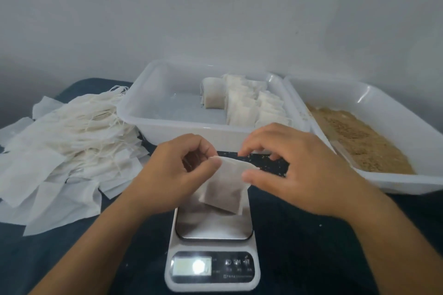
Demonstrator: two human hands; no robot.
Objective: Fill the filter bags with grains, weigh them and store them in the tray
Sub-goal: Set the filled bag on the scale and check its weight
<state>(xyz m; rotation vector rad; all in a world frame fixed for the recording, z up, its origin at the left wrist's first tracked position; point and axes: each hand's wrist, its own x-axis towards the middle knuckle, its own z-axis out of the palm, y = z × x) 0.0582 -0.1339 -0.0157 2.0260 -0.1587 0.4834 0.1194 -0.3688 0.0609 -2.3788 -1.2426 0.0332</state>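
Presently both hands, left and right, pinch a filled bag above the scale.

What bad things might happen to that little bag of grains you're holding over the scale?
The filter bag hangs above the scale, held at its open top by the left hand and right hand. If it tips, grains may spill. Glare hides the display, so the weight might be misread.
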